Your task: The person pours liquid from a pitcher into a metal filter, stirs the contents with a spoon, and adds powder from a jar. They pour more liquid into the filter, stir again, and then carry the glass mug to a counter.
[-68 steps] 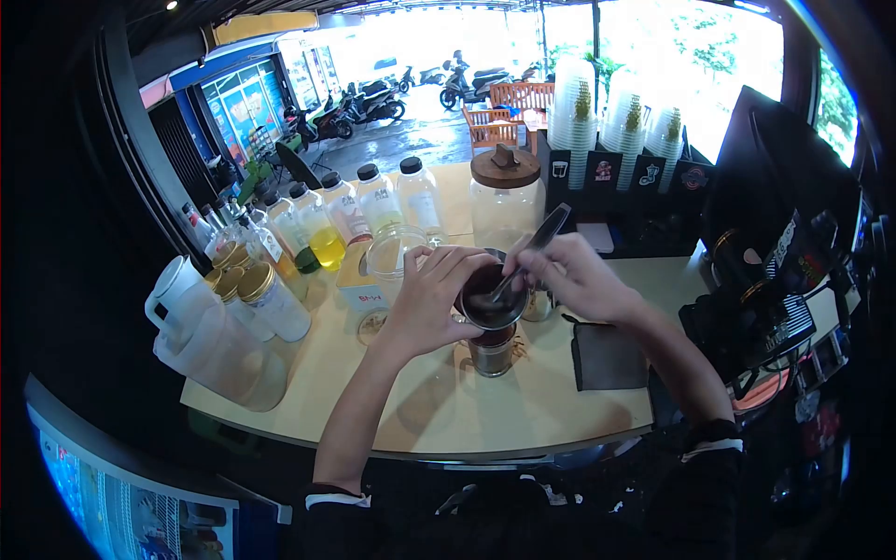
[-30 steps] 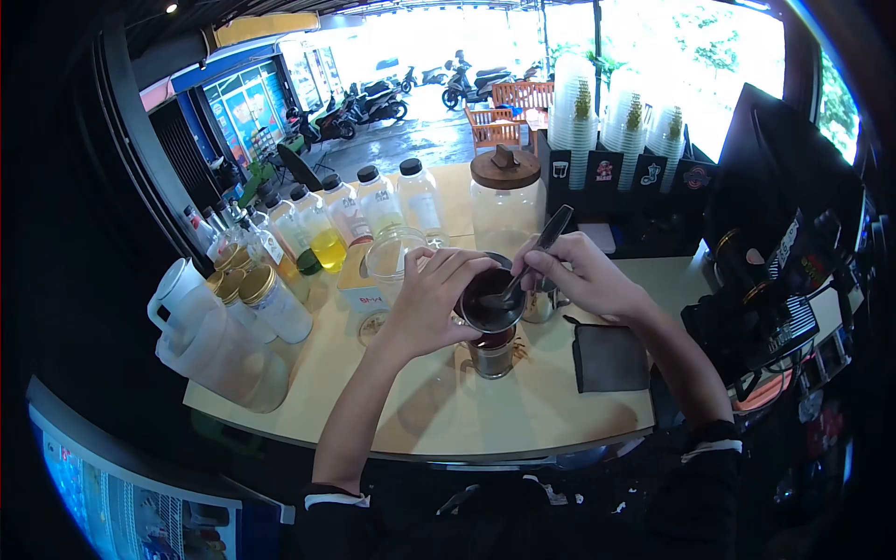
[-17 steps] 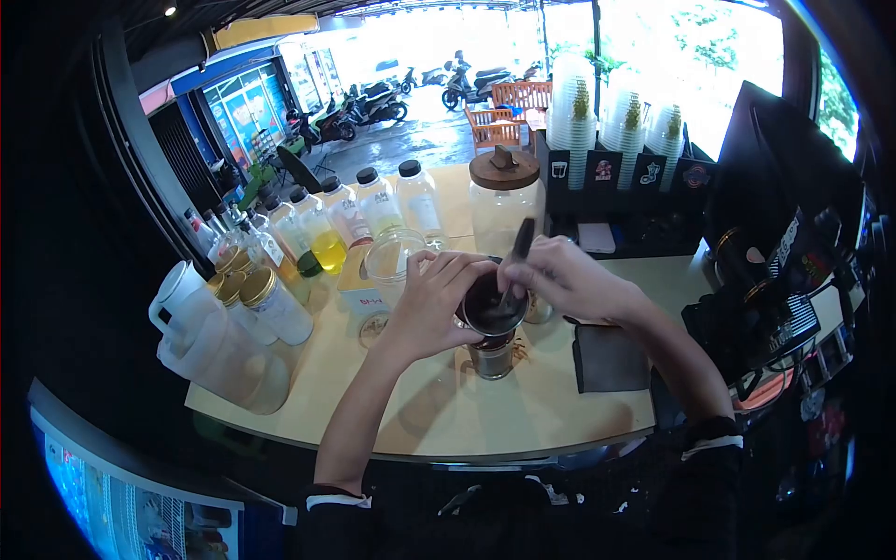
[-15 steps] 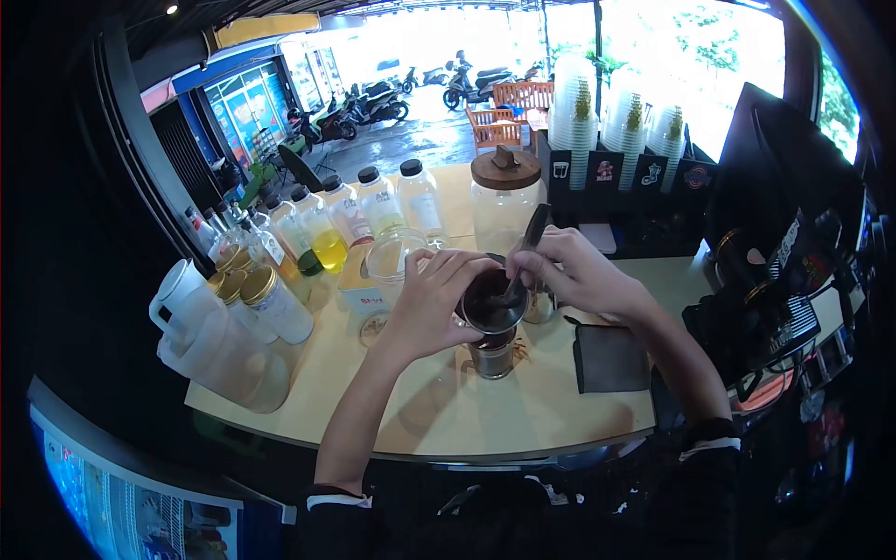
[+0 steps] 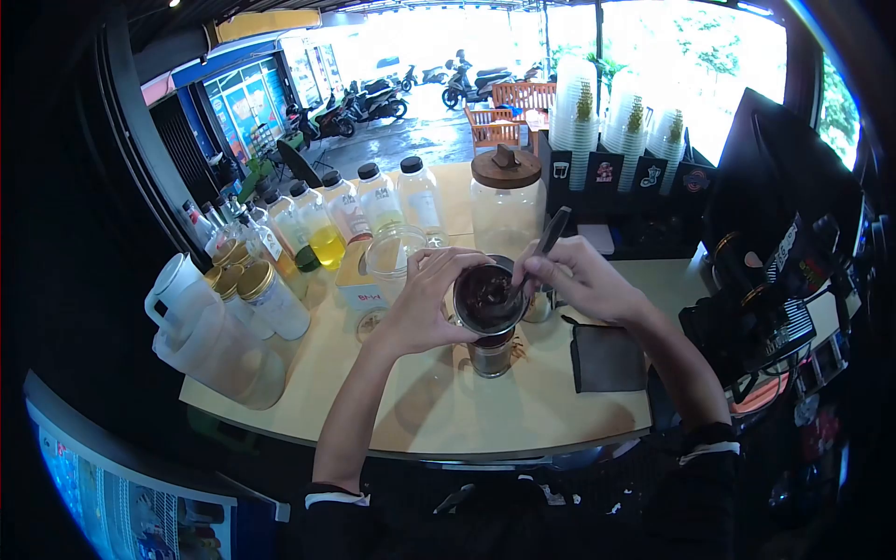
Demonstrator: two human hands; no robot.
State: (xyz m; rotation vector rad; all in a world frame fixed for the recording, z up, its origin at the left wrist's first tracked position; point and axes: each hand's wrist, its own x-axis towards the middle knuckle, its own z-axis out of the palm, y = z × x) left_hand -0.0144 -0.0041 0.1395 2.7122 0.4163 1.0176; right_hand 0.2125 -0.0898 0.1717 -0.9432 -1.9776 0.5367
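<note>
1. Filter cup (image 5: 488, 299): round, shiny metal, holding dark wet grounds. It sits atop a small glass (image 5: 492, 357) at the middle of the pale, smooth counter (image 5: 439, 411).
2. Left hand (image 5: 425, 299): fingers curled round the cup's rim, steadying it.
3. Right hand (image 5: 579, 280): fingers pinch a slim metal spoon (image 5: 546, 241), its bowl down in the grounds. Stirring looks to be the step in hand. Lifting the spoon out calls for a firm hold on the stack.
4. Just to the right, a dark matte cloth (image 5: 607, 357) lies flat.
5. Behind stands a clear jar (image 5: 505, 201) with a wooden lid, and farther off, stacked plastic cups (image 5: 572, 112).

- We face an open front in bright daylight, with motorbikes (image 5: 373, 98) parked outside.
- A blue shopfront (image 5: 238, 98) stands left.
- Our pale curved bench (image 5: 448, 415) fills the foreground.
</note>
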